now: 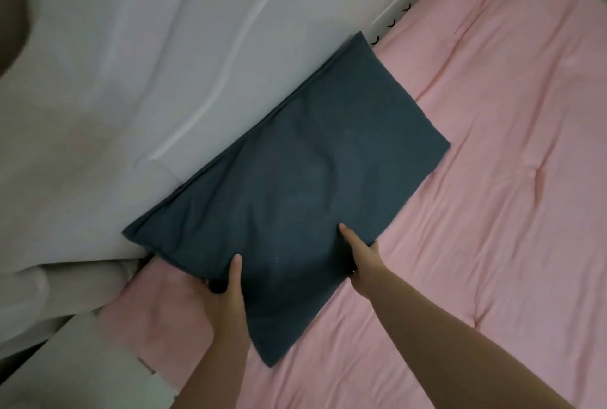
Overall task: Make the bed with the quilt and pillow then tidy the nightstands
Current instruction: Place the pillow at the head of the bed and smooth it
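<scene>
I see a dark pillow flat on the pink quilt, against the white headboard (carved), left hand and right hand both gripping its near edge

One dark blue pillow is lying on one pink quilt; two hands are showing, a left hand and a right hand; one white headboard is standing behind.
</scene>
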Tool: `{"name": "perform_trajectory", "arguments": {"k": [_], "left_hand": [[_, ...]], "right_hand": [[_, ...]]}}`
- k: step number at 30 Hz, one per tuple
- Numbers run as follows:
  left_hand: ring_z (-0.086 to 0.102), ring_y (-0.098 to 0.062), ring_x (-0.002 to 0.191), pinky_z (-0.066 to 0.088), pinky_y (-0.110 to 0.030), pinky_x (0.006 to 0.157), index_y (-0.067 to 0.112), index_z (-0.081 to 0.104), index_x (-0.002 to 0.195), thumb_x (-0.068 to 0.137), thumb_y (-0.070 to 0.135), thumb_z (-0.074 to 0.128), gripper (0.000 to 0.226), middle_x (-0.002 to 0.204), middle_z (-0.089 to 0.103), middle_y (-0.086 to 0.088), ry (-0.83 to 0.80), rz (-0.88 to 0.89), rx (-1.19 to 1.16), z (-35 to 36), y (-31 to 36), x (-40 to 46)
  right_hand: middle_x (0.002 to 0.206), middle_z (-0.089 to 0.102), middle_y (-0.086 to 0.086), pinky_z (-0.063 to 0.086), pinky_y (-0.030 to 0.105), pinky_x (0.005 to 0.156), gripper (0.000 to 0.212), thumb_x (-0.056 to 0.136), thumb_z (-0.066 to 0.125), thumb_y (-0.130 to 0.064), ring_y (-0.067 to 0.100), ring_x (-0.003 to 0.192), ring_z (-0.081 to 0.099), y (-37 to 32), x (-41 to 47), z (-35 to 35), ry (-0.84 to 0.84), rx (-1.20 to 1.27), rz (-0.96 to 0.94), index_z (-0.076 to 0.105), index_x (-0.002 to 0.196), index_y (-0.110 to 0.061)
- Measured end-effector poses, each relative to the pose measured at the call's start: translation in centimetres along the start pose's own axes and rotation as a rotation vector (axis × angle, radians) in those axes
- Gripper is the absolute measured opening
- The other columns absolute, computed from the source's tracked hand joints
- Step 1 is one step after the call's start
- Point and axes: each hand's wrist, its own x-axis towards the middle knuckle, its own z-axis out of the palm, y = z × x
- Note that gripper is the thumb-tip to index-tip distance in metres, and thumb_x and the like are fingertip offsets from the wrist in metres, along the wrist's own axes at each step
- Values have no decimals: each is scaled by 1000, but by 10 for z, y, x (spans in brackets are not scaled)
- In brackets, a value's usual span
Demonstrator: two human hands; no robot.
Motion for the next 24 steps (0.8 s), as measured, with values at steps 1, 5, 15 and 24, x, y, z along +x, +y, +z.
{"name": "perform_trajectory", "arguments": {"k": [1, 5, 15, 24], "left_hand": [[50, -18, 127, 42, -39, 107, 28, 32, 148, 60, 66, 78, 107, 146, 45, 7, -19, -24, -13, 1, -3, 4], [55, -14, 119, 44, -35, 102, 25, 44, 142, 61, 68, 77, 97, 136, 53, 14, -59, -91, -38, 8, -4, 9], [46, -16, 129, 36, -29, 106, 19, 40, 143, 74, 66, 67, 88, 138, 46, 14, -143, -107, 127, 27, -27, -16], [51, -33, 120, 45, -44, 94, 6, 46, 126, 71, 40, 80, 73, 128, 52, -15, 227, 508, 527, -8, -18, -47]], "right_hand": [[129, 58, -8, 44, 41, 107, 88, 58, 91, -44, 22, 116, 56, 3, 6, 1, -5, 51, -6, 46, 132, -28], [112, 70, -10, 52, 38, 99, 81, 51, 93, -48, 17, 104, 65, 2, 7, 7, 85, 113, -144, 61, 121, -22], [123, 61, -10, 47, 41, 103, 96, 51, 86, -63, 21, 112, 58, -12, 4, -17, 164, -21, -164, 51, 132, -26], [163, 17, 4, 15, 41, 122, 80, 89, 62, -35, 27, 150, 15, 57, -23, -13, 433, -827, -911, 19, 155, -24]]}}
